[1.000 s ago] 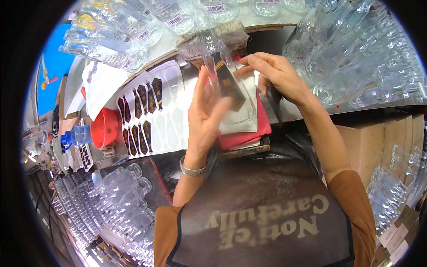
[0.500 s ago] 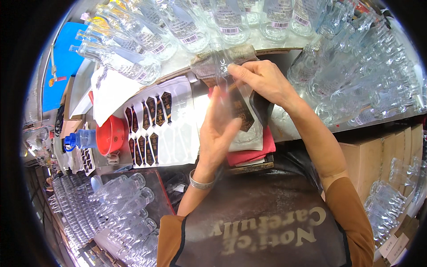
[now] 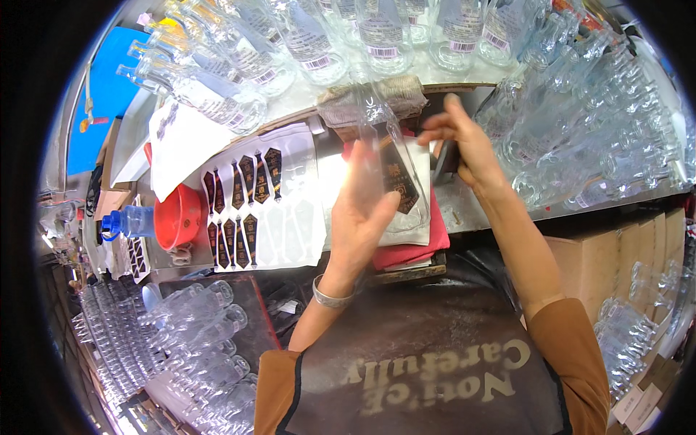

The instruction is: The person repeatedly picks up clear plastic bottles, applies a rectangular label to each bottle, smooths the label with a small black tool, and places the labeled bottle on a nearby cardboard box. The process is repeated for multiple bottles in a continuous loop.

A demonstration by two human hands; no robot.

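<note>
Now the clear glass bottle (image 3: 388, 156) stands upright in the left hand (image 3: 366, 217), raised over the middle of the desk (image 3: 478, 210), its dark shield-shaped label (image 3: 400, 180) facing the camera. The left hand's fingers wrap the lower body from behind, closed on the glass. Half a second ago the right hand (image 3: 464, 141) was pressed onto the bottle's front over that label; it has since lifted off to the right and hangs just beside the bottle, fingers loosely spread, holding nothing. That suggests the label is stuck down and the pressing is over. The bottle is smooth and transparent, with a slim neck and flat shoulders, so the label shows sharply against it.

Under the bottle lies a white cloth on a red pad (image 3: 413, 250), soft and matte. To the left sits a glossy white backing sheet (image 3: 264, 206) with rows of the same dark labels, several slots already bare. Further left are a red plastic bowl (image 3: 177, 216) and a small bottle with a blue cap (image 3: 127, 221). A folded grey rag (image 3: 377, 98) lies behind. More clear bottles (image 3: 304, 43) crowd the far edge and the right side, and others (image 3: 188, 326) lie heaped at the lower left.
</note>
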